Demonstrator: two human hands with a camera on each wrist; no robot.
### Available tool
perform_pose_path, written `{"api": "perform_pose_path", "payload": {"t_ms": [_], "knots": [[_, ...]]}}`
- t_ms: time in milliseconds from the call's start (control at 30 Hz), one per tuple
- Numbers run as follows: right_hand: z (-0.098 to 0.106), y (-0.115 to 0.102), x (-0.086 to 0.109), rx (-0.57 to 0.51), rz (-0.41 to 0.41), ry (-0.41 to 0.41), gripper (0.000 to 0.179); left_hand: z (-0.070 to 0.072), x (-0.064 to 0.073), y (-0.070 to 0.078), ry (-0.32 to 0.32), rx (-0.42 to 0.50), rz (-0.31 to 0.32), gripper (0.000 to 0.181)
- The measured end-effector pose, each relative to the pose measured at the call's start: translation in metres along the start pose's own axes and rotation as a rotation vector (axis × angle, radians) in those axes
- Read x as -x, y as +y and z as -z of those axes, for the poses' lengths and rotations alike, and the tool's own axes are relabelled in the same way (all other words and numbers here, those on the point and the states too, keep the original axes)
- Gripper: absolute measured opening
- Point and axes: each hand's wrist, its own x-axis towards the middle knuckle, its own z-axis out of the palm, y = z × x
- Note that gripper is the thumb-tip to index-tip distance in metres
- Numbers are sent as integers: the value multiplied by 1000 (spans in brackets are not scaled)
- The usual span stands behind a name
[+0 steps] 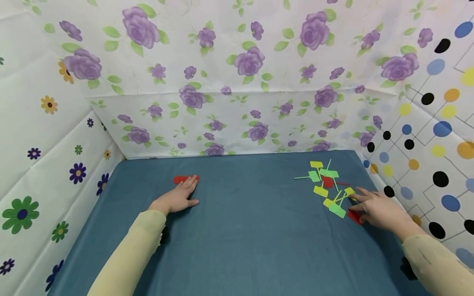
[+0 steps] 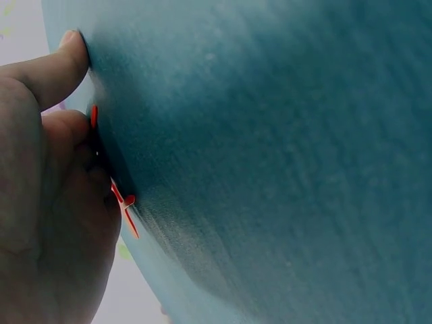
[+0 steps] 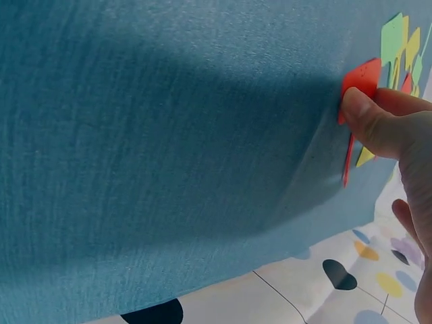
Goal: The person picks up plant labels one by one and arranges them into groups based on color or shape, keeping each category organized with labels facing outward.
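My left hand rests on a red piece at the far left of the table, its fingers extended over it. Thin red edges show beneath the fingers in the left wrist view, where the palm hides most of the piece. On the right, my right hand pinches a red plant label between thumb and fingers. This label has a flat head and a thin stem, and stays close to the cloth. Just beyond it lies a loose pile of similar labels, among them a green one and a yellow one.
Blue cloth covers the tabletop. A purple-flowered sheet rises at the back. Flower-print sheeting stands on the left, and a dotted sheet stands close beside the right hand.
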Motion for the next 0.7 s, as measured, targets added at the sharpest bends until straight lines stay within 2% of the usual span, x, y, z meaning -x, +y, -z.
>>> {"api": "perform_pose_path", "payload": {"t_ms": [533, 700], "knots": [[-1, -1, -1, -13, 12, 34, 50, 1, 0, 1, 1, -2, 8, 85], [2, -2, -4, -40, -3, 11, 49, 0, 0, 2, 1, 1, 5, 85]]}}
